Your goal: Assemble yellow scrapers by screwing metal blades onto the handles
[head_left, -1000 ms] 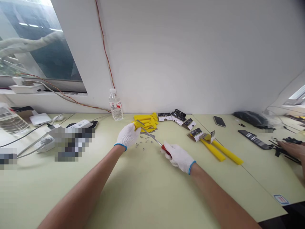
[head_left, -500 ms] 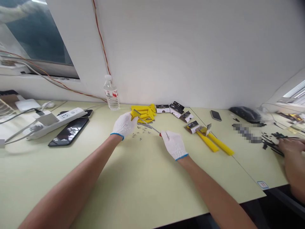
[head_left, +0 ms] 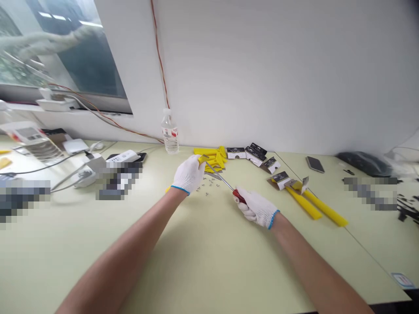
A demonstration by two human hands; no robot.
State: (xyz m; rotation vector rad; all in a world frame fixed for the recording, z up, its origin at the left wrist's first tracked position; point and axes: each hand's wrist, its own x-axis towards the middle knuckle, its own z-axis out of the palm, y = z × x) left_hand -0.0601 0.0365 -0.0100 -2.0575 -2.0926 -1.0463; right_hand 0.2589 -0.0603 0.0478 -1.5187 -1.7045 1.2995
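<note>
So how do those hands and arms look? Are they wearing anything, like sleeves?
The left hand and right hand wear white knitted work gloves, each with a blue edge around the cuff. Above them, the forearms are bare, without sleeves.

You can't read anything here. The red-and-white label (head_left: 170, 141) on the clear plastic water bottle (head_left: 170, 133), the black-and-white cardboard cards (head_left: 254, 155) along the wall, and the small blue-and-white rectangular sticker (head_left: 403, 280) all carry print too small or blurred to make out.
</note>
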